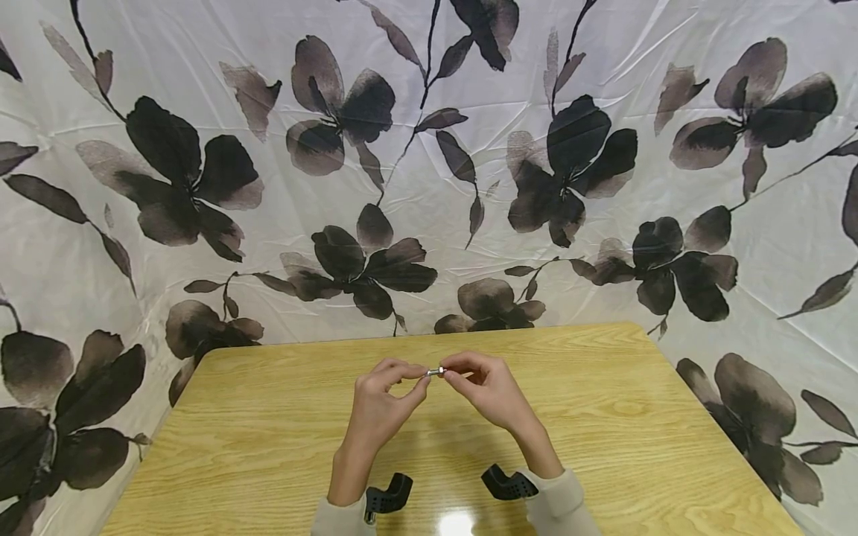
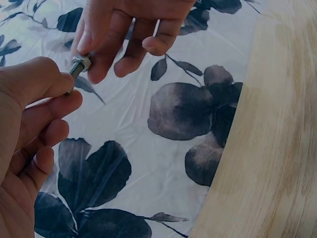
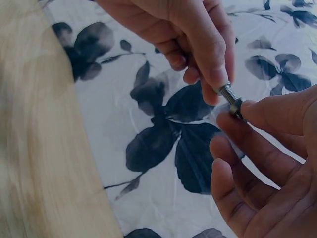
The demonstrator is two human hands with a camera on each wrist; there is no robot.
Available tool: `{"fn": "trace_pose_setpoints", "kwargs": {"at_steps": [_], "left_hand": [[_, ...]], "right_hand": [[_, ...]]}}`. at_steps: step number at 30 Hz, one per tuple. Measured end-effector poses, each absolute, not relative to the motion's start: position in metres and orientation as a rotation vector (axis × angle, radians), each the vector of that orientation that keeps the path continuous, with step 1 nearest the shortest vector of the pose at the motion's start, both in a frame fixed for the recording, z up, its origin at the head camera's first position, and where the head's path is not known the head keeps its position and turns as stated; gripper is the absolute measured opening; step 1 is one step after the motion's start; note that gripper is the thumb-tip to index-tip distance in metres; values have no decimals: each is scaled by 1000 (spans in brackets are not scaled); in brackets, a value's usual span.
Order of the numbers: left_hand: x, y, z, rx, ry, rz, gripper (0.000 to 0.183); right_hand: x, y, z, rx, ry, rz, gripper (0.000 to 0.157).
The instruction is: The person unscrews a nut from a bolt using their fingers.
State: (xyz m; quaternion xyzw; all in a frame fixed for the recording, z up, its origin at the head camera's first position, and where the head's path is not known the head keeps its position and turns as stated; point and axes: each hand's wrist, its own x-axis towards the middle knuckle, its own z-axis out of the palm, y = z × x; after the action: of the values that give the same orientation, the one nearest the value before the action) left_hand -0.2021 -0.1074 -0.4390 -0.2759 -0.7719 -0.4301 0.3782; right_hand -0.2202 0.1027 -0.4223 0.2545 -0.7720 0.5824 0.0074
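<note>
A small metal bolt (image 1: 433, 372) with a threaded shank is held level between both hands, above the table. The left hand (image 1: 380, 406) pinches one end of it between thumb and index finger, mostly covering that end. On the other end sits a hex nut (image 2: 83, 61), which the right hand (image 1: 494, 393) pinches with thumb and index finger. Bare thread of the bolt (image 3: 228, 93) shows between the two grips in the right wrist view. The remaining fingers of the right hand (image 3: 272, 153) are loosely bent beside the nut.
Below the hands lies a wood-grain table (image 1: 255, 432). A white cloth with dark flowers (image 1: 429, 186) hangs behind the table and along its sides. Black wrist mounts (image 1: 389, 495) sit at the cuffs of the light sleeves (image 1: 559, 506).
</note>
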Motion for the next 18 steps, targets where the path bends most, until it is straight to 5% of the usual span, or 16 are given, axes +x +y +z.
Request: {"fn": "trace_pose_setpoints", "kwargs": {"at_steps": [18], "left_hand": [[-202, -107, -438, -701, -1988, -1092, 19]], "right_hand": [[-219, 102, -420, 807, -2241, 1823, 18]]}}
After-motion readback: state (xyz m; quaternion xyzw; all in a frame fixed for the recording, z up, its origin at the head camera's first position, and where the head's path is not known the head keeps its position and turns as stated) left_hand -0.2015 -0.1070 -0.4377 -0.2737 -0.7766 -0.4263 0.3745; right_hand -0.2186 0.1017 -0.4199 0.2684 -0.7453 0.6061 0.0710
